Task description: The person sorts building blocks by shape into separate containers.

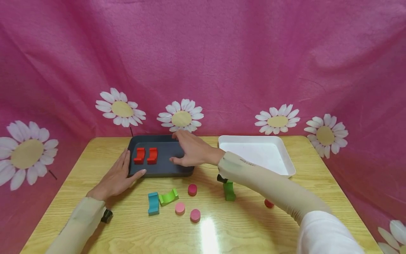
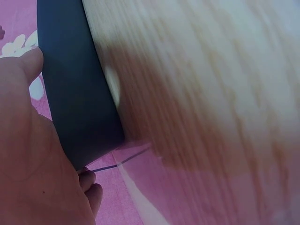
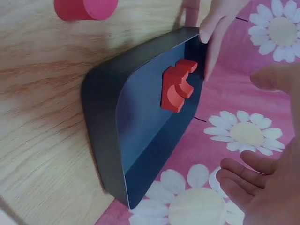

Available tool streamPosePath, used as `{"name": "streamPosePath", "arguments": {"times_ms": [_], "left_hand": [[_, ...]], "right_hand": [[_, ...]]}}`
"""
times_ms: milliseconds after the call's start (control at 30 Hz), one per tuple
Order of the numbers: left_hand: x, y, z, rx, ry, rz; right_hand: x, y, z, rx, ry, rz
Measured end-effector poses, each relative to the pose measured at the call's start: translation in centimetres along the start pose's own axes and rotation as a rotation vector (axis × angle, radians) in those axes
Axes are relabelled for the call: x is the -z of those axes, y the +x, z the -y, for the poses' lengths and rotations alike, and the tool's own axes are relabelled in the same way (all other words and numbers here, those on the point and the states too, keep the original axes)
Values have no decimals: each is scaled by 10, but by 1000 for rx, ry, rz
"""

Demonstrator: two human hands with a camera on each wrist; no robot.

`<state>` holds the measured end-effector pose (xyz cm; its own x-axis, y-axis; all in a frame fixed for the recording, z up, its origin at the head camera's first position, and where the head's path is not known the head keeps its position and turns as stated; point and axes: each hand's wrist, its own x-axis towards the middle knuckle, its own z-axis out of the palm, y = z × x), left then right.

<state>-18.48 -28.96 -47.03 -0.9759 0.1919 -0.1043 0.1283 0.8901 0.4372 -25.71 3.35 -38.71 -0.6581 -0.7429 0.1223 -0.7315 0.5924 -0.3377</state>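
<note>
A dark grey tray (image 1: 166, 171) stands at the back left of the table, with two red curved blocks (image 1: 139, 156) side by side in its left half. My left hand (image 1: 115, 178) lies against the tray's front left corner, fingers extended along the left wall and thumb at the front rim. In the left wrist view its thumb (image 2: 32, 63) touches the dark wall. Over the tray's right end hovers my right hand (image 1: 193, 150), thumb and fingers spread apart. Nothing shows between those fingers in the right wrist view, where the red blocks (image 3: 174, 89) sit beyond the near wall.
A white tray (image 1: 287, 155) stands at the back right. In front lie a blue curved block (image 1: 153, 203), a light green one (image 1: 168, 197), a darker green one (image 1: 229, 191) under the right forearm, several pink discs (image 1: 180, 208) and a red piece (image 1: 269, 203). A pink flowered cloth (image 1: 222, 70) hangs behind.
</note>
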Motion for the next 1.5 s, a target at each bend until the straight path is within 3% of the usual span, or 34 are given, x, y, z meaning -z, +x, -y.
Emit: {"name": "streamPosePath", "arguments": {"times_ms": [433, 833, 1133, 1500], "left_hand": [[-2, 1, 2, -6, 1, -5], [-1, 1, 2, -7, -3, -1], [-2, 0, 4, -20, -25, -41], [-2, 0, 5, -11, -15, -19]], "right_hand": [[13, -52, -5, 1, 41, -19], [18, -107, -12, 3, -25, -45], [17, -140, -11, 8, -57, -57], [5, -171, -13, -40, -31, -19]]}}
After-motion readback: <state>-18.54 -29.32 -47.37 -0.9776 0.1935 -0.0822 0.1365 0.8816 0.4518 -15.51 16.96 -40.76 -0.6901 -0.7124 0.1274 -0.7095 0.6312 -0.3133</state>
